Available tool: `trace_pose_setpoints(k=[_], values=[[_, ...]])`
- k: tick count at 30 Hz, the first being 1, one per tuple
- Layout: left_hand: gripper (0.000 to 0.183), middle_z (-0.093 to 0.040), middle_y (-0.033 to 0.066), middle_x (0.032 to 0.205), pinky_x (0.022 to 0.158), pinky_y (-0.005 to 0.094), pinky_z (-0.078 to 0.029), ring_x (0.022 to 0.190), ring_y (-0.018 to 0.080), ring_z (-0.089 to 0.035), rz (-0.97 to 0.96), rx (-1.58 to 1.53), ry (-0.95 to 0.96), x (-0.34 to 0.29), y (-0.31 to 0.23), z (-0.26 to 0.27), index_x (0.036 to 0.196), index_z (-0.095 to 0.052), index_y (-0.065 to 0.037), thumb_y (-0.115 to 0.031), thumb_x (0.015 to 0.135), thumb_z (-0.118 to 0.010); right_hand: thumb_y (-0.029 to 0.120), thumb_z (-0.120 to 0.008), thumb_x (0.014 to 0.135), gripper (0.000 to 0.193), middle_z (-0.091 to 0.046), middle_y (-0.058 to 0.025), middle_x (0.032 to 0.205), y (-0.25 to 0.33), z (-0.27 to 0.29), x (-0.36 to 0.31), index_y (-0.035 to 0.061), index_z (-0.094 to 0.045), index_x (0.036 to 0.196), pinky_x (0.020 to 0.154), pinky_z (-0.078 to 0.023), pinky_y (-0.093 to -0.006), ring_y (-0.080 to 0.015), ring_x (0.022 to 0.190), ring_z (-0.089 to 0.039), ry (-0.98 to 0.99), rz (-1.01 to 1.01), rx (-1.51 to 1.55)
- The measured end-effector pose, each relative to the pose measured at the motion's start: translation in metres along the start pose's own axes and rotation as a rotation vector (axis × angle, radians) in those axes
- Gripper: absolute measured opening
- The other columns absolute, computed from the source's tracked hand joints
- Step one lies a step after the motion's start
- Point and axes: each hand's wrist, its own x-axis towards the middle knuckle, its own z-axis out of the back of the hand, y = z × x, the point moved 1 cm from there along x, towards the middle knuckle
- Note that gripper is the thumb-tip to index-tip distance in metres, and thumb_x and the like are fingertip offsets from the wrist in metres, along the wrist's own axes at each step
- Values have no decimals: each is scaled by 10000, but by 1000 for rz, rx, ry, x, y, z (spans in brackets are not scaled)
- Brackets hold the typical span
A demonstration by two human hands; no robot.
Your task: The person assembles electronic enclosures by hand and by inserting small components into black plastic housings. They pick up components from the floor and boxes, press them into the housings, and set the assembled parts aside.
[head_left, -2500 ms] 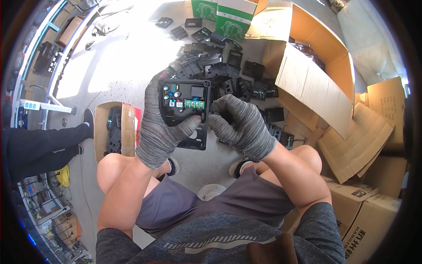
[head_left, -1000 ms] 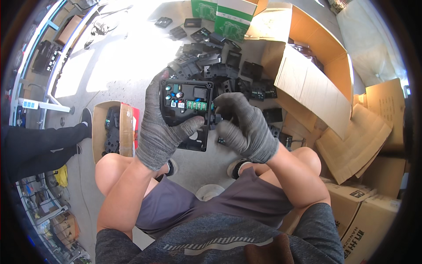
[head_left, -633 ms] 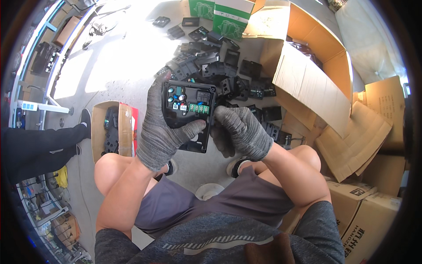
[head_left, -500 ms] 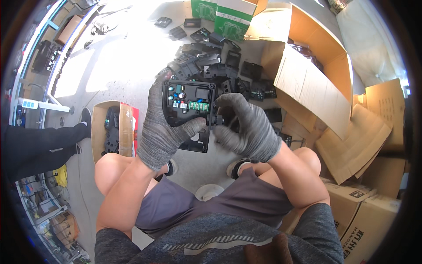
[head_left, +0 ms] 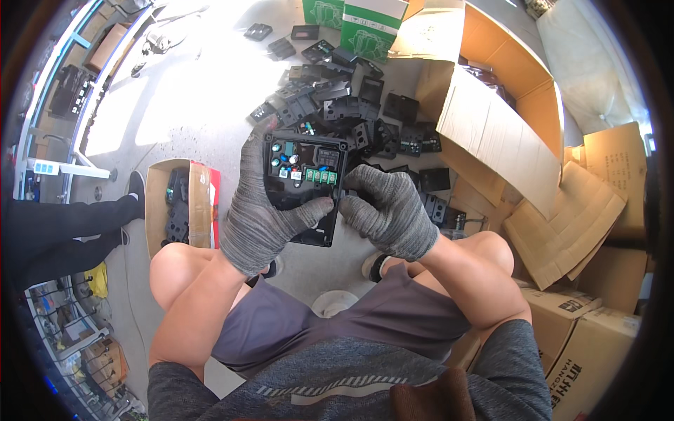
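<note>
My left hand (head_left: 263, 203), in a grey knitted glove, grips an open black plastic control box (head_left: 303, 200) by its left side, the thumb laid across the lower front. Inside the box sits a circuit board (head_left: 298, 160) with green screw terminals (head_left: 321, 176), small white connectors and several capacitors. My right hand (head_left: 388, 210), gloved alike, is closed against the box's right edge with thumb and fingers pinched together. Whatever is between those fingers is hidden. Beyond the box, a heap of black plastic housings (head_left: 337, 88) lies on the floor.
On the left stands a small carton (head_left: 156, 210) with black parts in it, beside another person's leg (head_left: 70, 221). A large open carton (head_left: 502, 133), flattened cardboard (head_left: 565, 224) and closed cartons (head_left: 597, 351) line the right. Green-and-white boxes (head_left: 368, 28) stand at the back. Shelving (head_left: 70, 165) runs along the far left.
My right hand has gone from loosely curled fingers beside a small black fitting on the box's right side to a closed pinch there. The box has shifted slightly right and down.
</note>
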Motion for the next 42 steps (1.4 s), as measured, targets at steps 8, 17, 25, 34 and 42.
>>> trace_pose_setpoints(k=[8,17,25,34,42], values=[[1179,-531,92,1237,974,328,-536,1133,190,-593,-50,35,-24,-5,-4,-6,1580,-153,-98,-146,703,-939,157,-569,959,186,-542,-13,572,1,-2,-5,24,-612,837,447,-442,-266,-97,464,-544,101,-354,401],[1079,-526,141,1311,1017,358,-502,1191,206,-559,-132,316,-52,-5,7,6,1560,-228,-88,-178,733,-915,280,-569,1020,240,-607,-39,679,-14,-12,-4,47,-585,967,466,-458,-267,-111,523,-590,172,-345,406],[487,-708,88,1033,638,388,-593,759,198,-704,799,18,-276,-15,96,104,1350,-514,-116,-208,916,-714,327,-671,954,436,-725,-192,942,-27,17,-6,20,-612,1257,785,-563,-424,-335,861,-723,183,-280,-543],[526,-606,144,1314,851,440,-601,1098,326,-645,942,174,-707,-93,194,289,1450,-433,-67,-292,999,-583,309,-668,938,355,-726,-184,921,-1,51,3,26,-659,1153,803,-549,-446,-365,875,-712,83,-120,-546],[756,-570,187,1368,830,479,-581,1079,308,-659,774,491,249,2,251,106,1537,-315,-139,-310,917,-712,299,-688,976,318,-672,-20,870,29,190,-61,27,-694,1142,721,-524,-287,-103,766,-610,-504,-117,-345]])
